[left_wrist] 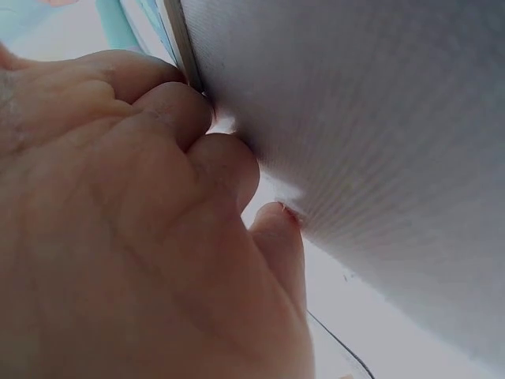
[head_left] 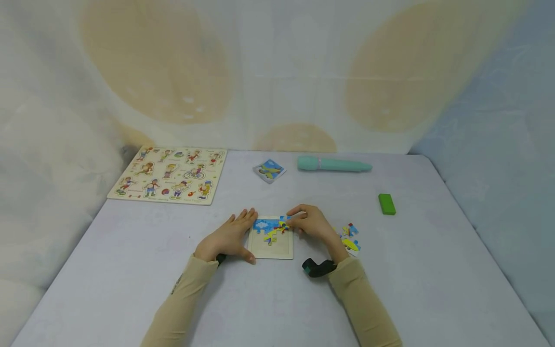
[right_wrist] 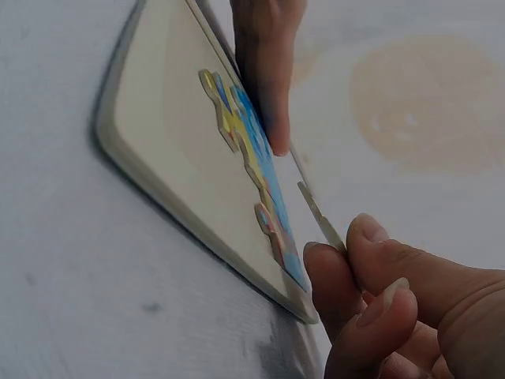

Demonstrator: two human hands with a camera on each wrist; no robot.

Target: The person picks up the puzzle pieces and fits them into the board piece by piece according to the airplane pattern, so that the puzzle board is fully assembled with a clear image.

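Note:
A small wooden puzzle tray (head_left: 270, 250) lies on the table, its upper part filled with joined blue and yellow jigsaw pieces (head_left: 265, 225). My left hand (head_left: 230, 237) rests along the tray's left edge, fingers extended and thumb near the lower left corner. In the right wrist view, my right hand (right_wrist: 394, 300) pinches a thin jigsaw piece (right_wrist: 319, 217) between thumb and fingertips, held just above the tray's upper right part. The piece's printed face cannot be made out there. To the right, partly behind the right wrist, lie several loose jigsaw pieces (head_left: 350, 238).
A large board with printed figures (head_left: 169, 176) lies at the back left. Behind the tray are a small card with an airplane picture (head_left: 269, 170) and a teal pen-shaped object (head_left: 334, 164). A green block (head_left: 387, 204) sits at the right.

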